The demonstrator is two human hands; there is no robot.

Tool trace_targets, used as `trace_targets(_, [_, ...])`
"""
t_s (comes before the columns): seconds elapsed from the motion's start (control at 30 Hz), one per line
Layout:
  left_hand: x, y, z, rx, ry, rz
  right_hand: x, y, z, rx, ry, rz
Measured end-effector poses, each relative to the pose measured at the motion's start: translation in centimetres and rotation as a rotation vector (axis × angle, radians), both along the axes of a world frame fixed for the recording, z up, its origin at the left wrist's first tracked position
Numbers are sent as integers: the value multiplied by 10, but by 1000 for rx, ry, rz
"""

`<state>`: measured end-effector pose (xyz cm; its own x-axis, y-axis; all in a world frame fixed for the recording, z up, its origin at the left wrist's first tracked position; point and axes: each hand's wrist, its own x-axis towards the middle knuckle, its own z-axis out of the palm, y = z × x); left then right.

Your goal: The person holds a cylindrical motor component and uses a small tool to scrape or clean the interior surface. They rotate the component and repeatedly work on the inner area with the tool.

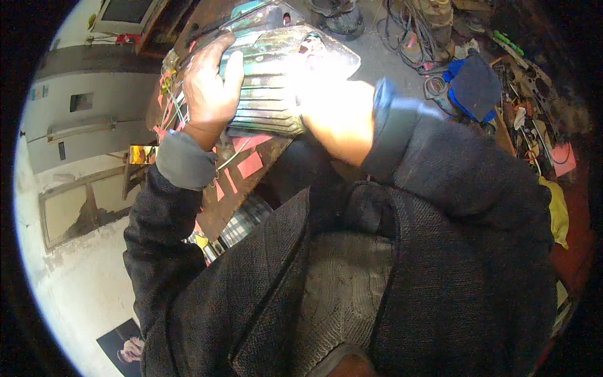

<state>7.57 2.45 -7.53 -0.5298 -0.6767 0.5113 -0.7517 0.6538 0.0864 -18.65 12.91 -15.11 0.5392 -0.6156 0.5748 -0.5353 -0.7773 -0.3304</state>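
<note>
A worn metal housing (260, 85) with parallel ribs and greenish, stained patches lies tilted at the top centre, with a hole at its upper right. My left hand (210, 88) grips its left side, thumb along the ribbed face and fingers curled toward the upper edge. My right hand (336, 122) is at the housing's right side, its fingers washed out by strong glare, so I cannot tell how they are closed. Under the housing is a brown board (220, 213) with pink paper pieces (249, 164) and thin pale wires beside it.
Coiled dark cables (408, 44) and a dark pot-like container (333, 19) lie beyond the housing. At the right are a blue cloth (474, 88), scattered tools (524, 125) and a yellow cloth (558, 210). A pale wall (75, 276) runs along the left.
</note>
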Motion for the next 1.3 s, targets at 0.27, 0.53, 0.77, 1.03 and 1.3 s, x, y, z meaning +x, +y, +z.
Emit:
trace_targets(0.27, [-3,0,4,33,27,-61,-38,-120,7,688,21,221])
trace_targets(0.53, [-4,4,4,41,44,-26,-84,-116,-68,788,-169,-403])
trace_targets(0.77, [-6,10,3,39,56,-30,-36,-86,-98,472,225,-178])
trace_targets(1.03, [11,28,-2,-5,5,-150,13,-86,-64,295,-42,120])
trace_targets(1.3, [14,37,-2,19,42,-172,-37,-92,-22,478,282,-71])
